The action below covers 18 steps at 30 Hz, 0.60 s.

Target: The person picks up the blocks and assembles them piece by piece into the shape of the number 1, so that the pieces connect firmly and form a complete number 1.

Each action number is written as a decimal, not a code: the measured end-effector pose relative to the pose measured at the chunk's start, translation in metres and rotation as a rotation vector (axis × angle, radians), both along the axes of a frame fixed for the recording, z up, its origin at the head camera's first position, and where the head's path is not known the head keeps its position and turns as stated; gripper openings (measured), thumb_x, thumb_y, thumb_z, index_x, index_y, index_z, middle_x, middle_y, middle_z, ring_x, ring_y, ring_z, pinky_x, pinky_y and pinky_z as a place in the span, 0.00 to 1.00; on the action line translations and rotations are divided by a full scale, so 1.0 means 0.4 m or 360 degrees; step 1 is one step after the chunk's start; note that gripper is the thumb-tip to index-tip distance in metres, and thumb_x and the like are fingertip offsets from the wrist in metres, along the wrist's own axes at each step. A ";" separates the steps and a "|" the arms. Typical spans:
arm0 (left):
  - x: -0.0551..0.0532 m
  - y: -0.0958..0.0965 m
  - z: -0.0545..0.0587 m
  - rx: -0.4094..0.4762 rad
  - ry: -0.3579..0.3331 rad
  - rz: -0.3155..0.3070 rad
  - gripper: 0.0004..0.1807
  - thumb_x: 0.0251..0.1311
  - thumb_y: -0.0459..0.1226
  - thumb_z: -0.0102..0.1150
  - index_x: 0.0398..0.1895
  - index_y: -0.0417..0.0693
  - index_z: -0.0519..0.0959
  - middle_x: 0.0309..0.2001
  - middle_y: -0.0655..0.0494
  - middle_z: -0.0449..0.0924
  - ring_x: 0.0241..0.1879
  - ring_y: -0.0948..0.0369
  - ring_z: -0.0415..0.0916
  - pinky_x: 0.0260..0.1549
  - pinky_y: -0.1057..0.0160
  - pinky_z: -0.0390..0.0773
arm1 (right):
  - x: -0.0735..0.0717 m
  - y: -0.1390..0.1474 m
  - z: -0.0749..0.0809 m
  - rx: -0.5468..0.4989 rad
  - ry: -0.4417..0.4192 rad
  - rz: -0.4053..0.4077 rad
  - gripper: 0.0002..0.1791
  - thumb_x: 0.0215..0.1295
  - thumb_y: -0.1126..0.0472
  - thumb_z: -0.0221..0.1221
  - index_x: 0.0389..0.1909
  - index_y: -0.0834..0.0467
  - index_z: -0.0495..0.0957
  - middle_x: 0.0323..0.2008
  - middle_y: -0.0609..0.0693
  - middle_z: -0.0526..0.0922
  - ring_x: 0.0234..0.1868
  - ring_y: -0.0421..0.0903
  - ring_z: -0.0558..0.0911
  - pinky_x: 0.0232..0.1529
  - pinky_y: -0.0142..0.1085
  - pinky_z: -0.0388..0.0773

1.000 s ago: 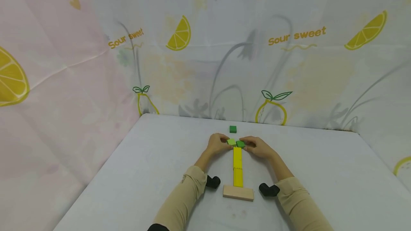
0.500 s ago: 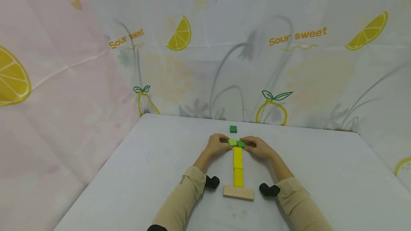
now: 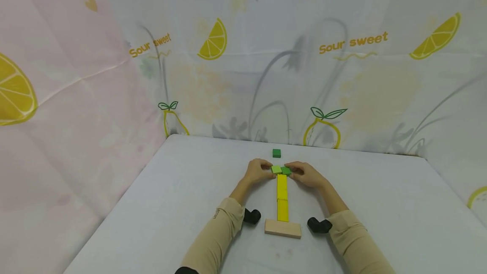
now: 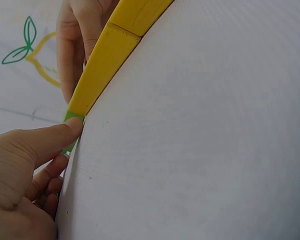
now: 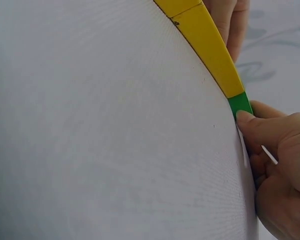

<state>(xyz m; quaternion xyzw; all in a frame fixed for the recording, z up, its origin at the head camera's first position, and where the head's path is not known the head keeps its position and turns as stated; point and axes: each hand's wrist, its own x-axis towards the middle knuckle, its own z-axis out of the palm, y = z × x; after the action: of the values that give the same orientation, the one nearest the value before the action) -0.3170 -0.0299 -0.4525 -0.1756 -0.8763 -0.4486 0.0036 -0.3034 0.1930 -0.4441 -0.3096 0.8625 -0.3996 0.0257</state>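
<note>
Two small square blocks sit side by side at the far end of a row of two yellow blocks (image 3: 282, 198). The light green block (image 3: 276, 169) is on the left, pinched between the thumb and fingers of my left hand (image 3: 259, 171). My right hand (image 3: 306, 174) pinches the dark green block (image 3: 286, 171) on the right. In the left wrist view the left thumb lies on the light green block (image 4: 73, 116), right by the yellow end. The right wrist view has the right thumb against the dark green block (image 5: 241, 103), which meets the yellow block (image 5: 210, 50).
Another dark green block (image 3: 276, 153) lies farther back, near the far edge of the white table (image 3: 182, 189). A plain wooden block (image 3: 283, 228) lies crosswise at the near end of the yellow row. A printed cloth (image 3: 243, 75) hangs behind the table.
The left hand has eased the light green block slightly right, closer against the dark green block. My right hand and the yellow row look almost still.
</note>
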 end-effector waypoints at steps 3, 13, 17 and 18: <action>-0.003 -0.001 0.000 -0.0012 0.0017 -0.0016 0.20 0.43 0.35 0.73 0.42 0.36 0.83 0.38 0.46 0.83 0.39 0.55 0.77 0.41 0.63 0.75 | -0.001 0.000 0.000 -0.0003 -0.0003 0.0005 0.20 0.61 0.71 0.56 0.55 0.73 0.72 0.53 0.69 0.74 0.50 0.62 0.75 0.53 0.54 0.69; -0.008 -0.005 -0.005 -0.0032 0.0045 -0.0046 0.20 0.44 0.36 0.72 0.42 0.36 0.83 0.39 0.46 0.83 0.41 0.54 0.77 0.43 0.62 0.75 | 0.007 -0.003 0.010 0.0007 -0.0012 -0.0019 0.20 0.61 0.72 0.56 0.54 0.73 0.72 0.53 0.69 0.74 0.51 0.62 0.74 0.53 0.53 0.69; -0.005 -0.006 -0.005 -0.0042 0.0040 -0.0052 0.20 0.44 0.37 0.72 0.42 0.38 0.83 0.38 0.47 0.82 0.40 0.55 0.76 0.43 0.62 0.74 | 0.004 -0.002 0.001 0.0012 -0.0017 -0.0029 0.20 0.61 0.72 0.56 0.55 0.73 0.71 0.53 0.69 0.74 0.51 0.62 0.74 0.54 0.54 0.69; -0.005 -0.006 -0.005 -0.0045 0.0039 -0.0052 0.20 0.44 0.37 0.72 0.42 0.38 0.83 0.38 0.47 0.82 0.40 0.55 0.76 0.43 0.62 0.74 | 0.008 -0.005 0.005 0.0009 -0.0018 -0.0033 0.20 0.61 0.73 0.55 0.54 0.74 0.71 0.53 0.70 0.74 0.51 0.63 0.74 0.54 0.55 0.68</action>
<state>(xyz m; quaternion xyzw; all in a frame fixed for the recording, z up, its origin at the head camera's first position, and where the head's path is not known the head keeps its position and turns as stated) -0.3189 -0.0322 -0.4544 -0.1954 -0.8795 -0.4339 0.0044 -0.3001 0.1911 -0.4422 -0.2983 0.8666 -0.3991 0.0275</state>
